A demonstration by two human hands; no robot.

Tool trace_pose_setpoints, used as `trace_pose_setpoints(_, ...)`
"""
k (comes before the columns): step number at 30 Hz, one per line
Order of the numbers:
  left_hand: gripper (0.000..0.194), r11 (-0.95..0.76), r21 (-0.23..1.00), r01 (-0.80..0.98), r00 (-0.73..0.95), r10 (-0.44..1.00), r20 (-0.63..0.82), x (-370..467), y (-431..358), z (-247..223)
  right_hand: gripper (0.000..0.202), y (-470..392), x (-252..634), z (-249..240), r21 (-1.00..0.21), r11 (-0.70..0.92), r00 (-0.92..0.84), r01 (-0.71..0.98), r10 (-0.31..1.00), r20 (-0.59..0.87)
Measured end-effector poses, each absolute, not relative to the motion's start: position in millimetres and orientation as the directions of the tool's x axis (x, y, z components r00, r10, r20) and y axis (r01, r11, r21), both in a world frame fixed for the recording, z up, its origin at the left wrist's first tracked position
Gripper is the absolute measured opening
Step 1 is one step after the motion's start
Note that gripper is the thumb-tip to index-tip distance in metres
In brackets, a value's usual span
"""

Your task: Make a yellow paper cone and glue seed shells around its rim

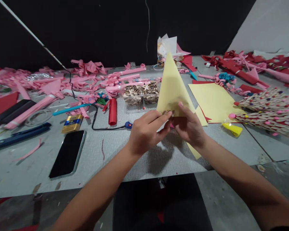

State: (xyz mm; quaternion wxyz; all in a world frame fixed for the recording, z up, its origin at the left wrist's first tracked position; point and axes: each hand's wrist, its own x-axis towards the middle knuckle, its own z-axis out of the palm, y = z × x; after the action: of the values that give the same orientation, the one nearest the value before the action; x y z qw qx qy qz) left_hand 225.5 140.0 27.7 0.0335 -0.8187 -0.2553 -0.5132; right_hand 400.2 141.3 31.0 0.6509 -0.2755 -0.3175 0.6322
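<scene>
A pale yellow paper cone point(172, 86) stands point up between my hands, raised over the front of the table. My left hand point(148, 130) pinches its lower left edge with thumb and fingers. On the lower right, my right hand point(189, 125) grips the cone's base, its thumb pressed on the outer face. The fingers inside the cone are partly hidden. Just behind the cone sits a clear plastic box point(141, 93) with two compartments of small wooden-looking pieces. A blue-ended tool with a black cord point(128, 125) lies beside my left hand.
Yellow sheets point(214, 99) over red paper lie at right, near decorated cone trees point(267, 118) and a yellow packet point(232, 129). At left are a phone point(68, 154), a small gold-and-blue box point(72, 124), a red roll point(112, 111) and dark blue scissors-like tool point(20, 136). Pink scraps point(86, 69) line the back.
</scene>
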Motion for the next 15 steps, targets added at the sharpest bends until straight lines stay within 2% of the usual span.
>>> trace_pose_setpoints(2,0.024,-0.863,0.298,0.408,0.270,0.425,0.864,225.8,137.0,31.7,0.031,141.7,400.3,31.9,-0.749,0.044,0.000,-0.661,0.998,0.059)
trace_pose_setpoints(4,0.009,-0.798,0.490,0.352,0.134,0.560,0.817,226.9,134.6,34.0,0.027,142.5,401.3,32.1,-0.736,0.035,-0.008,-0.676,0.998,0.055)
trace_pose_setpoints(5,0.007,-0.734,0.607,0.304,0.062,0.652,0.756,227.9,134.3,33.8,0.025,142.9,401.9,32.1,-0.728,0.030,-0.012,-0.685,0.999,0.053)
trace_pose_setpoints(7,0.023,-0.551,0.821,0.152,-0.034,0.827,0.561,230.7,135.7,30.8,0.021,143.9,403.1,31.9,-0.719,0.027,-0.015,-0.695,0.999,0.052)
trace_pose_setpoints(9,0.035,-0.314,0.948,-0.051,-0.017,0.950,0.313,234.6,138.8,26.3,0.022,144.9,403.6,31.8,-0.724,0.036,-0.004,-0.688,0.999,0.054)
trace_pose_setpoints(12,0.044,0.042,0.955,-0.292,0.130,0.992,-0.004,241.3,141.0,24.1,0.030,145.9,402.9,31.5,-0.741,0.084,0.031,-0.666,0.996,0.085)
trace_pose_setpoints(15,0.051,0.229,0.876,-0.425,0.241,0.961,-0.135,246.2,135.8,29.7,0.045,146.1,401.5,29.6,-0.752,0.140,0.066,-0.644,0.990,0.128)
